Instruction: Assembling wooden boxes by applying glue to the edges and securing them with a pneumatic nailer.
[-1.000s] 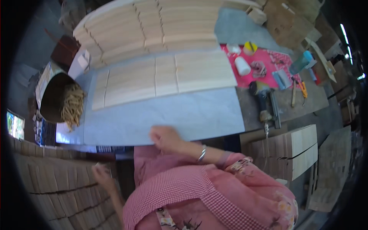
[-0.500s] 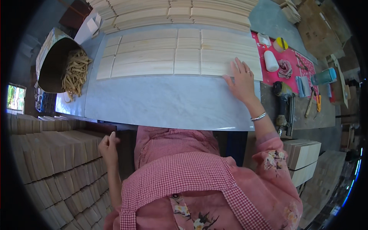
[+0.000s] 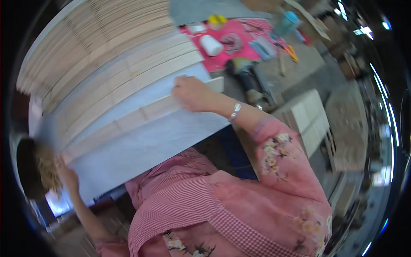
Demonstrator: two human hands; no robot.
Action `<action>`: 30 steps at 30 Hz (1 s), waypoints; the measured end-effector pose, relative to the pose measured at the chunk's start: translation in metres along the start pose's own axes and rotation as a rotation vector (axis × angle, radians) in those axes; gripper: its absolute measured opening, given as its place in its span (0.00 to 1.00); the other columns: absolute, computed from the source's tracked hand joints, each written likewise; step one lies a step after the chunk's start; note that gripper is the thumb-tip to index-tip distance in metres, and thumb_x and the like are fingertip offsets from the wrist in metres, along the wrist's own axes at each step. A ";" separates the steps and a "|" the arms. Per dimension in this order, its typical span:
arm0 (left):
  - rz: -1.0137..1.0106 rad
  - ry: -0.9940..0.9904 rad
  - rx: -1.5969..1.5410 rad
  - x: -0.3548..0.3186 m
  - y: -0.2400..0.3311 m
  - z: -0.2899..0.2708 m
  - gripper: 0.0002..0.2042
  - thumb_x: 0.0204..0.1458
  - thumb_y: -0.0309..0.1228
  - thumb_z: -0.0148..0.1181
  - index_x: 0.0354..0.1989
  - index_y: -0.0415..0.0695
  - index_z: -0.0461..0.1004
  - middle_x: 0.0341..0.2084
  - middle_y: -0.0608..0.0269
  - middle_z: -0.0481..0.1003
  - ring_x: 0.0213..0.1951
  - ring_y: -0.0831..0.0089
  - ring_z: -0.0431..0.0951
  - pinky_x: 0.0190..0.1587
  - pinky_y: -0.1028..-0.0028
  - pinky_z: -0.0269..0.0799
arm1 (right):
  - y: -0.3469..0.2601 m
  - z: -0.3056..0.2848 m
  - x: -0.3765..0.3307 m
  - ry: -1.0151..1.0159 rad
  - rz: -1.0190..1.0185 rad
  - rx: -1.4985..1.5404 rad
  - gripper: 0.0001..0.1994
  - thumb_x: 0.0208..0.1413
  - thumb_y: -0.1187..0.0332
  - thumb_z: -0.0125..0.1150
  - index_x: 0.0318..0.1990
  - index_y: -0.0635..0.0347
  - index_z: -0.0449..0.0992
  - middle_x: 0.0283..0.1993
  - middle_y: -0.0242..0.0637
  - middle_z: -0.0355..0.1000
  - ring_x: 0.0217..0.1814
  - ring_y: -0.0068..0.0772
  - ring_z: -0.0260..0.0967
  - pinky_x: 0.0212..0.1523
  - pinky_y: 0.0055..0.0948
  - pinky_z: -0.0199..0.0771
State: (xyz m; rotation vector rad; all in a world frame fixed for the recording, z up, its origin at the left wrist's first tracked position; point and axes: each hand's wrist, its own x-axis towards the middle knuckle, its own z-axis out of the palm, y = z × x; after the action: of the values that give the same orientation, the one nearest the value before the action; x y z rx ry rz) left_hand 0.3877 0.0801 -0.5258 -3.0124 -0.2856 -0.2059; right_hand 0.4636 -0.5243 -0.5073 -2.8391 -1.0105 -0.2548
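A long pale wooden slat (image 3: 128, 121), crossed by a few grooves, lies slantwise over the light grey tabletop (image 3: 150, 141). My right hand (image 3: 191, 93) grips it near its right end, fingers curled over the far edge. At the other end, my left hand (image 3: 68, 174) holds it, a little blurred by motion. Beyond the slat, a strip of tabletop separates it from a row of similar grooved slats (image 3: 132, 75) lying side by side.
A large stack of slats (image 3: 102, 38) stands at the far side. A bin with tan strips (image 3: 48, 169) is at the left. On the right lie a nail gun (image 3: 246, 79), a white bottle (image 3: 211, 45) on a pink cloth, and orange-handled pliers (image 3: 292, 53). Boards are piled lower right (image 3: 306, 118).
My left hand has risen from beside the table to the slat's left end. The nearest slat has come away from the row towards me, now held by both hands. The view has turned right.
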 end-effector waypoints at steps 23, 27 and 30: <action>0.290 -0.235 -0.234 -0.028 0.093 -0.034 0.10 0.52 0.23 0.58 0.42 0.36 0.74 0.39 0.51 0.73 0.39 0.55 0.73 0.46 0.60 0.71 | 0.020 -0.001 0.021 0.072 0.584 -0.026 0.06 0.52 0.68 0.58 0.34 0.59 0.76 0.31 0.45 0.79 0.33 0.51 0.77 0.34 0.44 0.75; 0.323 -0.228 -0.332 -0.025 0.103 -0.038 0.16 0.50 0.21 0.57 0.50 0.36 0.73 0.43 0.50 0.73 0.42 0.54 0.74 0.48 0.61 0.70 | 0.003 0.003 0.021 0.084 0.493 0.093 0.07 0.51 0.69 0.57 0.35 0.60 0.77 0.32 0.46 0.78 0.34 0.53 0.77 0.34 0.44 0.75; 0.275 -0.356 -0.489 -0.024 0.126 -0.058 0.27 0.47 0.18 0.54 0.60 0.36 0.69 0.51 0.48 0.73 0.50 0.53 0.75 0.55 0.64 0.70 | -0.015 0.003 0.022 0.073 0.305 0.211 0.08 0.50 0.70 0.57 0.36 0.62 0.77 0.32 0.48 0.78 0.34 0.56 0.77 0.34 0.45 0.75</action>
State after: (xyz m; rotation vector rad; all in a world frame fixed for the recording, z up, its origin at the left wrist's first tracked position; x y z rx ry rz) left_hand 0.3817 -0.0547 -0.4842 -3.5104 0.1869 0.3381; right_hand 0.4713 -0.4984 -0.5049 -2.7165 -0.5430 -0.2060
